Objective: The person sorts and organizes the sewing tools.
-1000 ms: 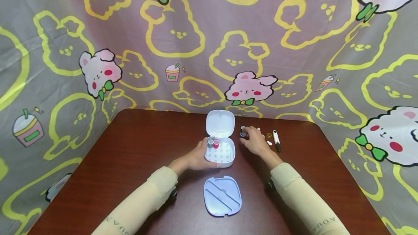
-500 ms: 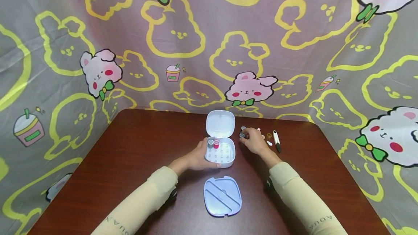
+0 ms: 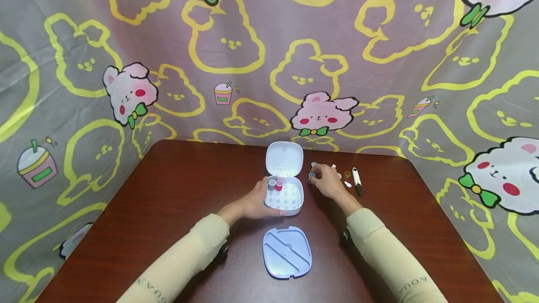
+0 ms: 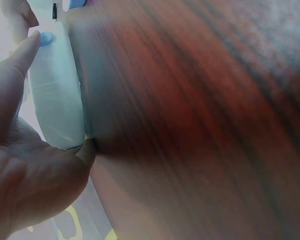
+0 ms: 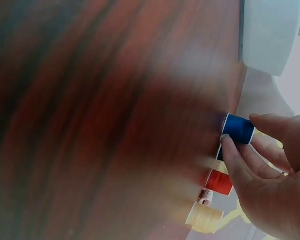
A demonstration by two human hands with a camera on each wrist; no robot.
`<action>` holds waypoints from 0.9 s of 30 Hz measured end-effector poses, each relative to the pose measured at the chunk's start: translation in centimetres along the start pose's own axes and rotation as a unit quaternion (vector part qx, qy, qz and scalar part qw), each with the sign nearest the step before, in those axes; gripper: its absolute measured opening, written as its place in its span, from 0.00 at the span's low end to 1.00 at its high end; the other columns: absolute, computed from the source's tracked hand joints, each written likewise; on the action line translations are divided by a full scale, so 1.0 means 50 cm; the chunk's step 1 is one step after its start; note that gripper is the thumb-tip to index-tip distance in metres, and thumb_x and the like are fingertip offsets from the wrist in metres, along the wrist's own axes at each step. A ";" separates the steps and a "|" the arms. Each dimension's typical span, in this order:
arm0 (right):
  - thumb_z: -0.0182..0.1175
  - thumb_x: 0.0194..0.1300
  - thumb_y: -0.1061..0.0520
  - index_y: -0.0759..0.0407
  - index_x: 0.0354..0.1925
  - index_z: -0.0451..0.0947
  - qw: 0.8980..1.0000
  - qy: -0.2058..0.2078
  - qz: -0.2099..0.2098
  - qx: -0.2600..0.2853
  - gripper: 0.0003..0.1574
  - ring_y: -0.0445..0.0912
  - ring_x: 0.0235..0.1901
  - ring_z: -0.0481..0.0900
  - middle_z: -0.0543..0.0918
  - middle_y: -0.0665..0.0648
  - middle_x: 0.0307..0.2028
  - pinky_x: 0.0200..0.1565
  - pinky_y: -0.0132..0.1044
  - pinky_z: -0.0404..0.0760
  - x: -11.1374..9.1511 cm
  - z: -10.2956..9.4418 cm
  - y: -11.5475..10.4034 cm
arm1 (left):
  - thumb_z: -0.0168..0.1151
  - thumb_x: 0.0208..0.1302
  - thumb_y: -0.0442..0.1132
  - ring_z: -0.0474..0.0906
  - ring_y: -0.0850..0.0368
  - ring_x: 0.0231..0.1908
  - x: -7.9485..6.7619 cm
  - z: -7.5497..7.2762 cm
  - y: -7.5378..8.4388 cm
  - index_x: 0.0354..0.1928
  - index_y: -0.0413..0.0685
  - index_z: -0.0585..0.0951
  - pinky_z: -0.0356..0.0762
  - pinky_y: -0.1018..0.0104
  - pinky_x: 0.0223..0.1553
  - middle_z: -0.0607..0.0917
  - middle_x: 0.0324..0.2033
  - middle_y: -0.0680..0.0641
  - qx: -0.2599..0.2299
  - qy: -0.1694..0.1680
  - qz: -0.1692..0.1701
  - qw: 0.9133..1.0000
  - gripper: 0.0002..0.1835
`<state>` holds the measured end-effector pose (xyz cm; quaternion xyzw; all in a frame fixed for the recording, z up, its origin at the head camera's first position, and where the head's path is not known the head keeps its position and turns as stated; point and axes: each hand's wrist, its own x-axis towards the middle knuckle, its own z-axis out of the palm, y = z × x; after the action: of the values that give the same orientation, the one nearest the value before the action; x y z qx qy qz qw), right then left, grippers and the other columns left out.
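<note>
My left hand (image 3: pixel 254 203) grips the near left corner of a white sewing box (image 3: pixel 297 209), its thumb along the front wall. The box's lid (image 3: pixel 284 159) stands open at the back. Inside, a grey thread spool (image 3: pixel 271 185) and a pinkish-red thread spool (image 3: pixel 279 185) stand side by side in the far left corner, among rows of small pegs. To the right of the box my right hand (image 3: pixel 330 182) pinches a blue thread spool (image 5: pixel 238 129) between thumb and fingertips. A dark spool (image 5: pixel 220 153) shows partly behind it.
Red (image 5: pixel 219 182) and yellow (image 5: pixel 205 218) spools stand beyond the right hand. Right of that hand lie a white-and-black slim tool (image 3: pixel 356 181), a small gold ring-shaped item (image 3: pixel 347 175) and a white piece (image 3: pixel 347 184). A pale blue divided tray (image 3: pixel 287 252) lies in front of the box.
My right hand has drawn the blue spool slightly nearer and to the left, apart from the spool behind it. The left hand and box have stayed put.
</note>
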<state>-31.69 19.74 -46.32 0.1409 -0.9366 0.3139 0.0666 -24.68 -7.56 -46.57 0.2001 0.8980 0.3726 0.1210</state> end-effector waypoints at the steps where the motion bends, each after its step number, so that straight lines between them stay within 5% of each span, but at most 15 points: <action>1: 0.68 0.63 0.64 0.70 0.46 0.82 1.000 0.001 -0.001 0.000 0.13 0.58 0.44 0.85 0.87 0.65 0.43 0.48 0.55 0.80 0.000 0.000 0.001 | 0.78 0.52 0.57 0.66 0.42 0.64 0.001 0.001 -0.001 0.78 0.33 0.44 0.67 0.47 0.67 0.61 0.68 0.31 0.001 0.000 -0.001 1.000 0.67; 27: 0.65 0.69 0.60 0.66 0.47 0.86 1.000 0.005 -0.007 0.024 0.12 0.56 0.45 0.84 0.86 0.62 0.44 0.47 0.53 0.78 -0.017 -0.009 -0.004 | 0.79 0.51 0.57 0.67 0.42 0.63 -0.002 0.000 0.001 0.78 0.34 0.44 0.68 0.47 0.66 0.62 0.67 0.32 -0.004 0.001 -0.002 1.000 0.67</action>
<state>-30.79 20.08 -46.03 0.1471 -0.9273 0.3370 0.0698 -24.58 -7.58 -46.51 0.1978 0.8971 0.3759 0.1219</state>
